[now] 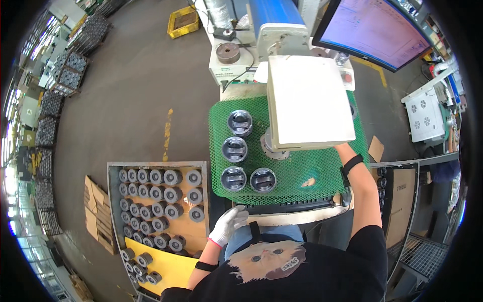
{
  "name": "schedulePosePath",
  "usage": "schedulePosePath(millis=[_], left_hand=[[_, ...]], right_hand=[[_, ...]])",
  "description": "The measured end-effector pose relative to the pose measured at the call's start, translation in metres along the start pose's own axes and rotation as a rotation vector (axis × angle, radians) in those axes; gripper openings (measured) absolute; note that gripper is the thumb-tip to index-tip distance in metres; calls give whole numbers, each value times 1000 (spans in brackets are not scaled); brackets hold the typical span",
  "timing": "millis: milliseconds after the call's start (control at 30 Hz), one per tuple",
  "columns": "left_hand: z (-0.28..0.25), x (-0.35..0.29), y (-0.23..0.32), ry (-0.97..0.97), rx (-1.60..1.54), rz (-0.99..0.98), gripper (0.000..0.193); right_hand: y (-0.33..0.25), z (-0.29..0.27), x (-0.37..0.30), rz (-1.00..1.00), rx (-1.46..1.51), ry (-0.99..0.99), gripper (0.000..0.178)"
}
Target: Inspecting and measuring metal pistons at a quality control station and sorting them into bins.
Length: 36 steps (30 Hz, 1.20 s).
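My left hand (230, 225), in a white glove, hangs over my lap just off the front edge of the worktable. Its fingers are loosely extended and nothing shows in them. My right hand (341, 147) reaches under a white box-shaped machine cover (312, 100), which hides the fingers and whatever they touch. Left of the cover, metal pistons (234, 149) stand on a green mesh mat (322, 171), three in a column and another piston (263, 179) at the front. A round metal fixture (274, 147) shows partly from beneath the cover.
Left of the table, a bin (208, 201) holds rows of grey pistons on brown board, with a yellow sheet (176, 267) in front. A monitor (375, 30) stands at the back right. Another bin (402, 201) with cardboard is at right. A yellow crate (183, 22) lies on the floor.
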<state>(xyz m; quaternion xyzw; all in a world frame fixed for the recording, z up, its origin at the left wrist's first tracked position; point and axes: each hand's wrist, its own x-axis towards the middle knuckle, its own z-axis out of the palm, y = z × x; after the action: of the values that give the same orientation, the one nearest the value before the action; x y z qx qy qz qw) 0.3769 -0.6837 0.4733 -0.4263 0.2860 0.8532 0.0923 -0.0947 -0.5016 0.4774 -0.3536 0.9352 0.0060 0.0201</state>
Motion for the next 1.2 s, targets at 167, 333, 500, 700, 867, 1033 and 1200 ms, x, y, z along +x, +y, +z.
schedulePosePath(millis=[167, 333, 500, 700, 867, 1033, 1200], left_hand=[[-13, -16, -6, -14, 2, 76, 58], [-5, -26, -5, -114, 332, 220, 59], [66, -53, 41, -216, 1339, 935, 62], [61, -95, 69, -66, 1610, 790, 48], [59, -116, 69, -191, 489, 523, 48], [58, -86, 59, -382, -308, 188, 49], [95, -53, 42, -275, -280, -118, 45]], right_hand=[[3, 40, -54, 219, 1460, 68, 58], [-54, -11, -174, 515, 1153, -202, 89], [-162, -72, -223, 647, 1970, -724, 59], [-229, -136, -214, 385, 1999, -954, 57], [-203, -125, -215, 90, 1695, -1026, 60], [-214, -149, -206, 82, 1580, -687, 70], [-208, -108, -210, 168, 1679, -664, 67]])
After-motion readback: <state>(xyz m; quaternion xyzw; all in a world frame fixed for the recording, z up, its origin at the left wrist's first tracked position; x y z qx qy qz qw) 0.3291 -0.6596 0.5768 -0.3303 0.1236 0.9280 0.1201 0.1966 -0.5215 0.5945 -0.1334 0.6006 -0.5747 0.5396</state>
